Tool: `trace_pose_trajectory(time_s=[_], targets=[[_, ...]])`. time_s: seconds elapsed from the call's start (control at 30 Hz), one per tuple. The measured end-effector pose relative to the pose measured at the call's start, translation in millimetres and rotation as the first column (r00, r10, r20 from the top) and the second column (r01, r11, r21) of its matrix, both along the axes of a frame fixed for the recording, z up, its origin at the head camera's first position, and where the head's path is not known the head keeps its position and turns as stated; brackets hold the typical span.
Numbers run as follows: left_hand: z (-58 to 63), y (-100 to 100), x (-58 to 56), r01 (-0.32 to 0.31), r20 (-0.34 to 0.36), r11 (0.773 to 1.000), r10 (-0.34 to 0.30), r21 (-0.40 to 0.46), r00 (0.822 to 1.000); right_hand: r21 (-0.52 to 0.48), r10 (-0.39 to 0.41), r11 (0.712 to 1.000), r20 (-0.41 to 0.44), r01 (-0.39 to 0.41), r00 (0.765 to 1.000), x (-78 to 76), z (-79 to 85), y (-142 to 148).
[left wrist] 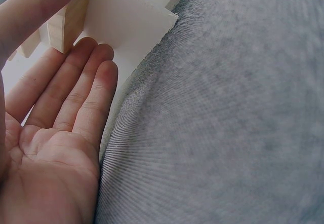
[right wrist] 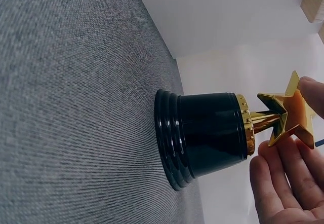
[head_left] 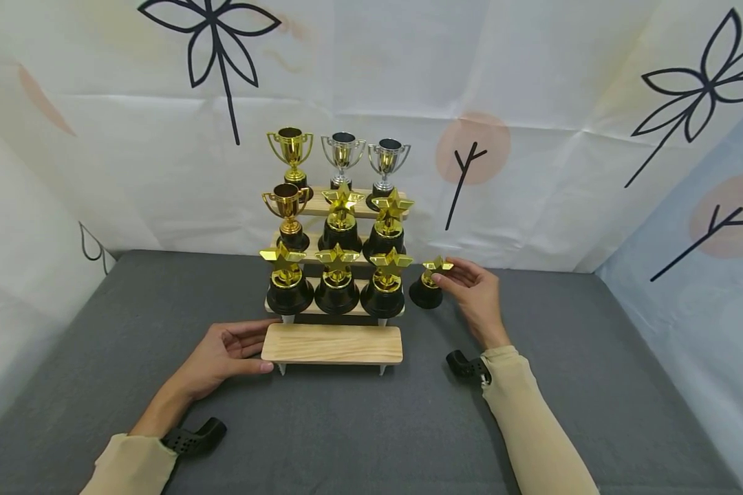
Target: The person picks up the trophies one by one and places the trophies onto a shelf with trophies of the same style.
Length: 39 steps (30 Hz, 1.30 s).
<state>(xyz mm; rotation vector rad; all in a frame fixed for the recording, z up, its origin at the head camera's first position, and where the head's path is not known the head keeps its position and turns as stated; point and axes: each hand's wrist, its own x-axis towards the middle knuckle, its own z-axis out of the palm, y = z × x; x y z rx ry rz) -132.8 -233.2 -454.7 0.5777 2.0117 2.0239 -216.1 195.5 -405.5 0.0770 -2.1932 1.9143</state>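
Observation:
In the head view my right hand [head_left: 478, 297] pinches a star trophy [head_left: 426, 294] by its gold star, just right of a tiered wooden stand. The right wrist view shows this trophy's black base [right wrist: 210, 135] upright and right at the grey cloth, thumb and fingers on the star's points. My left hand [head_left: 223, 354] lies at the left end of the stand's bottom shelf [head_left: 331, 344]. Its fingers [left wrist: 88, 92] are nearly straight, tips at the wooden shelf edge [left wrist: 76, 19] and white side panel [left wrist: 124, 21]. That bottom shelf bears nothing.
Several star trophies [head_left: 337, 292] fill the stand's second shelf from the front. Behind them stand a bronze-coloured cup [head_left: 287, 206] and two more star trophies. A gold cup [head_left: 291, 148] and two silver cups [head_left: 343, 155] top the stand. A printed white cloth [head_left: 532, 192] hangs behind the grey table [head_left: 347, 440].

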Motion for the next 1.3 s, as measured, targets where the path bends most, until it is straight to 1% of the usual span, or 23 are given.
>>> trace_pose_trajectory(time_s=[0.27,0.47,0.67,0.73,0.9,1.1,1.3], targets=[[2.1,1,0.8,-0.001,0.005,1.000,0.001,0.005,1.000,0.017,0.017,1.000,0.019,-0.017,1.000,-4.6,1.3,-2],[1.9,2,0.6,0.002,0.012,1.000,-0.002,0.015,1.000,0.057,0.034,0.998,0.047,-0.037,0.998,-7.8,1.9,-1],[2.3,2,0.8,0.001,0.018,1.000,-0.001,0.013,1.000,0.084,0.062,0.994,0.048,-0.066,0.997,-10.7,3.1,0],[2.2,1,0.9,0.006,0.008,1.000,-0.006,0.012,1.000,0.086,0.074,0.993,0.053,-0.078,0.996,-11.5,3.6,0],[2.3,1,0.7,0.001,0.008,1.000,-0.001,0.005,1.000,0.087,0.089,0.992,0.061,-0.094,0.994,-12.3,4.5,1],[2.9,2,1.0,-0.007,0.009,1.000,0.007,-0.008,1.000,0.088,0.090,0.992,0.044,-0.094,0.995,-10.5,5.2,1],[3.5,1,0.8,0.016,0.012,0.999,-0.017,0.035,1.000,0.090,0.081,0.993,0.012,-0.082,0.997,-6.2,7.4,1]])
